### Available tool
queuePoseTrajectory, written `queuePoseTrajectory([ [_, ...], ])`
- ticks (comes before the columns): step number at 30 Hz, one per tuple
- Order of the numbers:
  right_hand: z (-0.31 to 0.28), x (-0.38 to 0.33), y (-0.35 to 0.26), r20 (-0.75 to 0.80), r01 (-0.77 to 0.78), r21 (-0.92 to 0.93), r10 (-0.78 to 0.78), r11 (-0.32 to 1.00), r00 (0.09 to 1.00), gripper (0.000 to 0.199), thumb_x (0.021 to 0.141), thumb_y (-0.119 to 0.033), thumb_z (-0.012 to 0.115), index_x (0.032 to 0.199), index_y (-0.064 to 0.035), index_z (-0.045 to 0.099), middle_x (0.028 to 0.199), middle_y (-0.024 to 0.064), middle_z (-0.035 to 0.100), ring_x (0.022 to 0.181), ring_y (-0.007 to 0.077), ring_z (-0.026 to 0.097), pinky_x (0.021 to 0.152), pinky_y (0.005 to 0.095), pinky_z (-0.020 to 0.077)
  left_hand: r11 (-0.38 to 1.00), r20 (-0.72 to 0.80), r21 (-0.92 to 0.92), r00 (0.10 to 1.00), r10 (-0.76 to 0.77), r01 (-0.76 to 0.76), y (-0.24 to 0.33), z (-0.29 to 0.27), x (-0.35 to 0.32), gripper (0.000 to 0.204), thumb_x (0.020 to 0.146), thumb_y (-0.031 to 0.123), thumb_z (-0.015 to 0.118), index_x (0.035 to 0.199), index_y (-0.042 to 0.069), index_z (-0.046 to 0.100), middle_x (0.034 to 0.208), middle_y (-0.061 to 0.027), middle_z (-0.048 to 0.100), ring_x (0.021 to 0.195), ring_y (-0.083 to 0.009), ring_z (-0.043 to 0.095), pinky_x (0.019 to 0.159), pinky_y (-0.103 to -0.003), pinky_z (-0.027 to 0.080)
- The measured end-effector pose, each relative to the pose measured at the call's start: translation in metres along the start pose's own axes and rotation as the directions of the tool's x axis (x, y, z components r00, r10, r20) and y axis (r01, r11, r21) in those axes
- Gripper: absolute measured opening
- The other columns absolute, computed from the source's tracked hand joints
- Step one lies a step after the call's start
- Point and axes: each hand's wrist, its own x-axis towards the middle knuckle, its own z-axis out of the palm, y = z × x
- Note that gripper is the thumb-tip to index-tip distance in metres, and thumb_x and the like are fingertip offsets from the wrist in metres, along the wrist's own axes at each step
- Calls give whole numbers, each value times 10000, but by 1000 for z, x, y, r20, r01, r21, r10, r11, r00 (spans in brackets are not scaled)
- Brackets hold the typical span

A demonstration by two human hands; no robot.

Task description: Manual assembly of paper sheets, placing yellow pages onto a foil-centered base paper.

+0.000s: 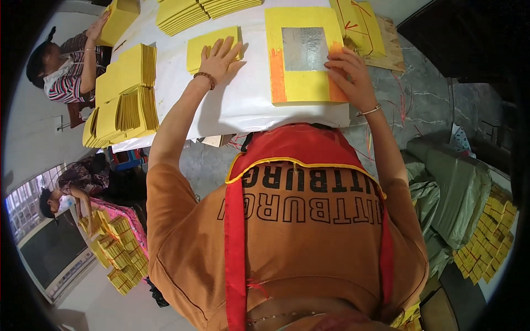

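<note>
Spread flat, my left hand presses on a small pad of yellow paper on the white-covered table. My right hand rests at the right side of a thick yellow paper stack. Its fingers are bent and apart, with the tips touching the right edge of a silver foil square on the top sheet. Orange bands run down both sides of that sheet, and the right one is partly under my hand. Whether the fingertips have lifted a sheet edge cannot be seen.
Fanned yellow paper bundles line the table's left edge; more piles lie at the far side. A bundle tied with red string sits at the far right on a wooden board. Two people work at the left with yellow paper.
</note>
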Motion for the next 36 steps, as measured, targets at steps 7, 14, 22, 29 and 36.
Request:
queuePoseTrajectory([
  [7, 3, -2, 5, -23, 0, 4, 0, 1000, 1000, 199, 743, -138, 640, 940, -109, 653, 1058, 26, 607, 1139, 275, 441, 972, 372, 337, 760, -342, -506, 904, 259, -409, 93, -133, 12, 384, 803, 265, 600, 1134, 75, 554, 1068, -121, 584, 937, -274, 531, 802, -374, 396],
  [14, 2, 0, 2, -8, -15, 29, 15, 999, 1000, 158, 732, -157, 658, 884, -115, 664, 1055, 18, 608, 1146, 262, 433, 975, 365, 326, 708, -354, -442, 832, 427, -551, 114, -131, 14, 275, 774, 278, 628, 955, 71, 619, 898, -63, 595, 819, -236, 540, 705, -341, 432],
  [22, 2, 0, 4, 18, -83, 112, 81, 990, 997, 125, 746, -167, 654, 851, -102, 673, 1055, 14, 608, 1163, 245, 417, 993, 354, 298, 491, -146, -794, 896, 419, -359, 106, -135, 31, 149, 810, 147, 595, 855, 8, 621, 711, -108, 564, 643, -235, 536, 585, -323, 434],
  [29, 1, -4, 16, 71, -206, 385, 194, 900, 978, 351, 925, -274, 391, 933, -69, 676, 1127, 30, 589, 1218, 223, 356, 1039, 325, 225, 331, 168, -942, 930, 326, 54, 103, -135, 37, 135, 800, 136, 603, 809, 3, 625, 678, -30, 572, 625, -92, 498, 570, -244, 404],
  [36, -5, -9, 21, 119, -47, 463, -10, 885, 993, 315, 890, -311, 462, 990, -81, 654, 1242, 37, 519, 1298, 245, 276, 1077, 376, 182, 149, 295, -953, 911, 288, 262, 94, -123, 35, 131, 839, 131, 581, 835, 6, 619, 676, 49, 526, 609, -17, 442, 533, -189, 359],
])
